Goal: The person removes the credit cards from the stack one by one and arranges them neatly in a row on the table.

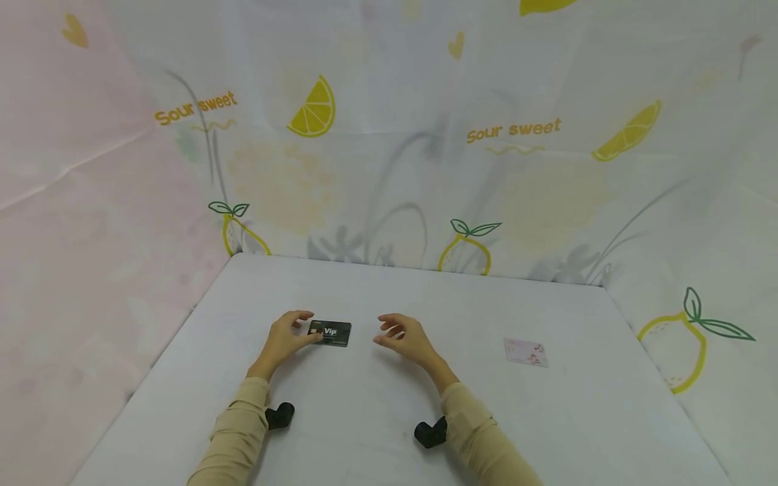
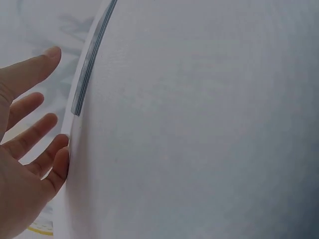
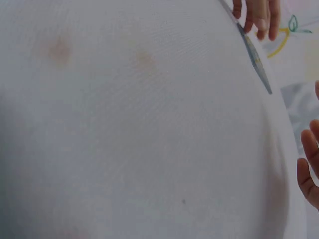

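Observation:
A small stack of dark cards [image 1: 339,333], the top one printed "Vip", lies flat on the white table in the head view. Its layered edge shows in the left wrist view as a thin stack [image 2: 90,69]. Beside its left end is my left hand [image 1: 283,342], fingers spread and relaxed, the thumb overlapping the top card in the head view. In the left wrist view the thumb [image 2: 37,72] stands apart from the stack's edge. To the right of the cards my right hand [image 1: 415,341] hovers with loosely bent fingers, holding nothing.
A pale pink card [image 1: 525,352] with a reddish pattern lies on the table [image 1: 365,418] to the right of my right hand. Behind the table hangs a cloth backdrop [image 1: 389,162] printed with lemons. Black wrist devices [image 1: 430,433] sit at both sleeves.

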